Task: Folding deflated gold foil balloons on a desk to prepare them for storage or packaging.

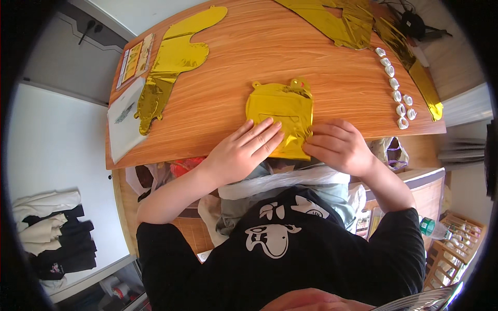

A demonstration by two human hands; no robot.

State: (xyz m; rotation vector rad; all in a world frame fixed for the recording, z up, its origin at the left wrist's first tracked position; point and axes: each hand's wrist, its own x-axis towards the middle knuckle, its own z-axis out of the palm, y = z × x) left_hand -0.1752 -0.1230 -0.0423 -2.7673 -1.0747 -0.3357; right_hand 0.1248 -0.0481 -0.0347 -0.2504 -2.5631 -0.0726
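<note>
A flat gold foil balloon (280, 111), folded into a rough square, lies at the near edge of the wooden table (244, 46). My left hand (244, 150) lies flat with fingers spread on its lower left part. Beside it, my right hand (340, 145) has its fingers curled, pinching the balloon's lower right edge. Both forearms come in from below.
Another deflated gold foil balloon (171, 62) lies at the far left beside a white packet (124, 119) and a card. More gold foil (353, 20) sits at the far right, with a row of small white rolls (397, 88). Folded clothes (52, 228) lie lower left.
</note>
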